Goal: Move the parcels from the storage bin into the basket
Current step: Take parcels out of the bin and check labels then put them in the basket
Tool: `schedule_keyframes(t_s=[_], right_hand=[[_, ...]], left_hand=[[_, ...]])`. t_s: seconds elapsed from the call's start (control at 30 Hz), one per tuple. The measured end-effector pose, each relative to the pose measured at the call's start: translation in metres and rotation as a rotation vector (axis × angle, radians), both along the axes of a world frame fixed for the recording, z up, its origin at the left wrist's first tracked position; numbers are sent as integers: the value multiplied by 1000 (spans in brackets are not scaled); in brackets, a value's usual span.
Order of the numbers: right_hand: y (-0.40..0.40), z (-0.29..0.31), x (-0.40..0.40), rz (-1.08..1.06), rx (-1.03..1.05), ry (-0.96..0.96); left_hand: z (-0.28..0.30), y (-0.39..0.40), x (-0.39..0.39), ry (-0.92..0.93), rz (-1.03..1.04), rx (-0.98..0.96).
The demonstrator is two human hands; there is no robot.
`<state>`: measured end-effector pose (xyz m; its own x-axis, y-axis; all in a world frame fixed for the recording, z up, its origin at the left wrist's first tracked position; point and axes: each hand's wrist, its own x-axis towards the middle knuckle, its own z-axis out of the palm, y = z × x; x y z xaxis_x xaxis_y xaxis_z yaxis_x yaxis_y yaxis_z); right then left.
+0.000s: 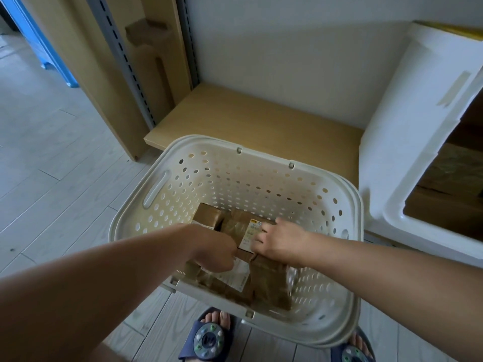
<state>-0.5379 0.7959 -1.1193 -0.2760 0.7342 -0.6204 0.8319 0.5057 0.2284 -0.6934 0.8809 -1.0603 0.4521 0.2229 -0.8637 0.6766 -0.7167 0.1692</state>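
While both my left hand (217, 253) and right hand (278, 244) grasp the near parcel (243, 280) inside the basket (156, 189), the storage bin (407, 142) lies off to my right, nearer my right hand.

Pale plank floor (52, 142) down below — the perforated cream basket (167, 158) sits on it, white storage bin (407, 121) just beside, slippered feet (210, 335) at the near edge.

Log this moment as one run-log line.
stage: placing | left hand: on near parcel | right hand: on far parcel | both parcels: in basket | bin: right
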Motion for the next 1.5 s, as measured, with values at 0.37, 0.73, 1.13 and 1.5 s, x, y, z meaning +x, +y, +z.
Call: schedule_keyframes(t_s=[0.37,0.73,1.13,1.5], right_hand=[[6,7,22,-833,-124,566],[71,-4,-4,-1009,-324,990],[110,-24,-14,-1288,-72,1152],[126,-38,-25,-1637,-220,1390]], left_hand=[[-18,45,-21,88,-18,127],[-27,56,-27,-130,254,79],[-47,83,-24,-416,595,350],[-79,83,11,-332,373,591]])
